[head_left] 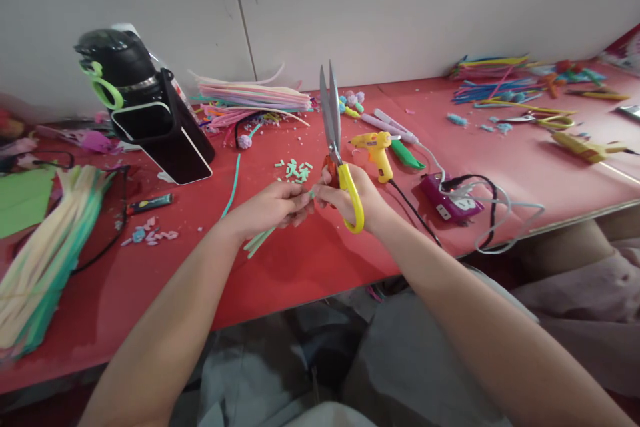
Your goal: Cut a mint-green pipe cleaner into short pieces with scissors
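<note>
My left hand [280, 205] is closed around a few pale green pipe cleaners [260, 240], whose long ends stick out below the palm. Its fingertips meet those of my right hand [353, 197] at the tip of the strands. Scissors [331, 117] with yellow and orange handles hang in my right hand, blades pointing up and slightly parted. Right thumb and forefinger pinch at the green tip. Just beyond the hands lies a small heap of cut green pieces [296, 171] on the red table [310, 260].
A black bottle [150, 107] stands at left beside a bundle of pastel pipe cleaners [50, 247]. More strands [255, 97] lie by the wall. A yellow glue gun [376, 150] and a purple power strip [447, 200] with cables sit at right. Another person's leg [565, 260] shows far right.
</note>
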`<state>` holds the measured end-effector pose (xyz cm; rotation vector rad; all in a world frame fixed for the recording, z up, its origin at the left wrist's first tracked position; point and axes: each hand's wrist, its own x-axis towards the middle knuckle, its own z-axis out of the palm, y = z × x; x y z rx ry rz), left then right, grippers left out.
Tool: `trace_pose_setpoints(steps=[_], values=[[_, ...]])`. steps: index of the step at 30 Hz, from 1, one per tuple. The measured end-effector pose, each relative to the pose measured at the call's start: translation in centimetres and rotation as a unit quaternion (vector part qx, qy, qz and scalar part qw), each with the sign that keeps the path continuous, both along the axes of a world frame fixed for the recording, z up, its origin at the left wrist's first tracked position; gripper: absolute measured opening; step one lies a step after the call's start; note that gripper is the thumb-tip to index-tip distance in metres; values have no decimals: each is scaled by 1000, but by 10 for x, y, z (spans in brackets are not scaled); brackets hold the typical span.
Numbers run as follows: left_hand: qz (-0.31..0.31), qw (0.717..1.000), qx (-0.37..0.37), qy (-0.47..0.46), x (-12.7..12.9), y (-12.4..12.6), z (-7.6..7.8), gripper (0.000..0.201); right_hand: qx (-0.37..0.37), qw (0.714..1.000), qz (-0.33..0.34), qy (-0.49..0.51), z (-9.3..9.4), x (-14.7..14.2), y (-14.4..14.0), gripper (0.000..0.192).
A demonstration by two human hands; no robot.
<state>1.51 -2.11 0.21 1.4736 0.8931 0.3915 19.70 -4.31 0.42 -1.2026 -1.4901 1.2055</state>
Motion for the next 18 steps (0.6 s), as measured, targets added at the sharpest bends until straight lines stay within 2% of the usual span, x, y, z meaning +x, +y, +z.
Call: trace_pose_setpoints(steps=[4, 6, 9, 13, 15, 18], values=[[24, 999, 12, 22, 2, -2, 0, 27, -6, 1000, -23, -6, -2, -2, 1, 22], [49, 998, 45, 24, 2, -3, 2, 27, -21, 999, -37, -16, -2, 0, 2, 24], [137, 985, 102, -3, -1, 0, 5, 26, -63, 995, -40, -66, 1, 10, 1, 36], [265, 953, 117, -88, -10, 9, 5, 23, -51, 981, -11, -187, 4, 29, -8, 50], [293, 940, 129, -120, -15, 13, 4, 22, -72, 967, 39, -240, 4, 36, -15, 51], [302, 933, 141, -133, -17, 16, 3, 22, -76, 953, 90, -279, 1, 39, -22, 50]])
